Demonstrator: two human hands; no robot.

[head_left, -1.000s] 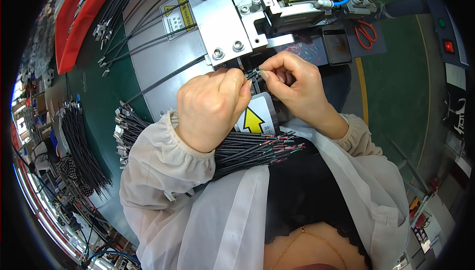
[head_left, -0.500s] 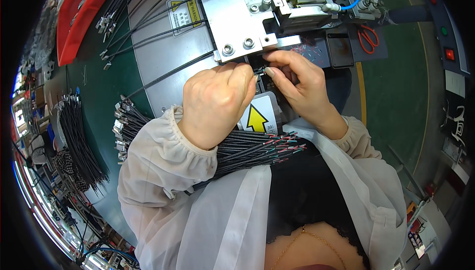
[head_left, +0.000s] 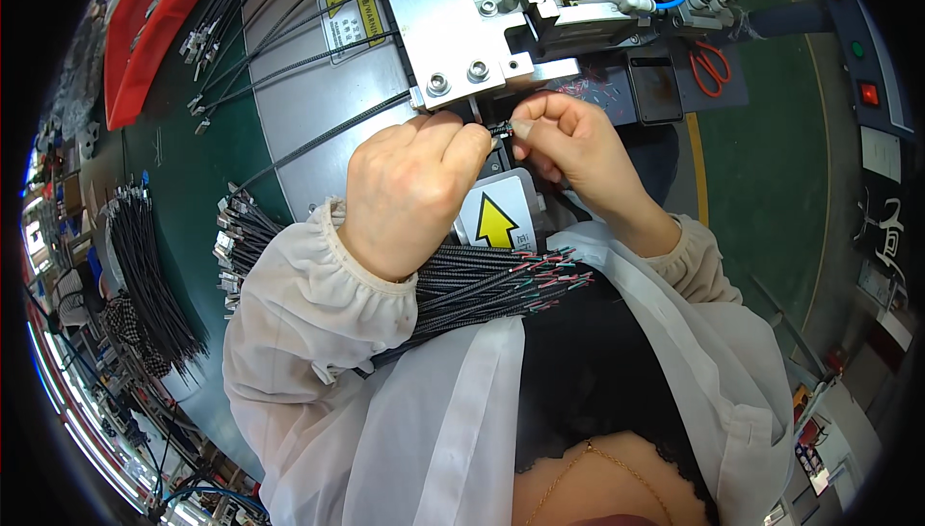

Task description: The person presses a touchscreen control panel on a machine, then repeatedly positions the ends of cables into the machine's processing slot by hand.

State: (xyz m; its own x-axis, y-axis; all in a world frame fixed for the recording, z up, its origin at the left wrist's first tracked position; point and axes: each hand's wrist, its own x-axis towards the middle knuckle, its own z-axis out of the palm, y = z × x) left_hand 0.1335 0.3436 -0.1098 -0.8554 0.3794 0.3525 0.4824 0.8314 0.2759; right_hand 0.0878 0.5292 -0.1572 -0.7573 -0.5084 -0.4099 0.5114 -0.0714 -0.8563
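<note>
By machine block point(head_left: 438, 30), L fingers point(head_left: 468, 148) & R fingers point(head_left: 541, 135) closed, prob. both pinching blk cable point(head_left: 501, 129)

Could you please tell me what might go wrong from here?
Pinching: the left hand and right hand are close beside the metal block, so either could perhaps get caught if a part there moves.
Snagging: the left sleeve lies across the cable bundle, so lifting that arm might drag cables out of line.
Slipping: the cable end held between the hands is small, and might slip or bend.
</note>
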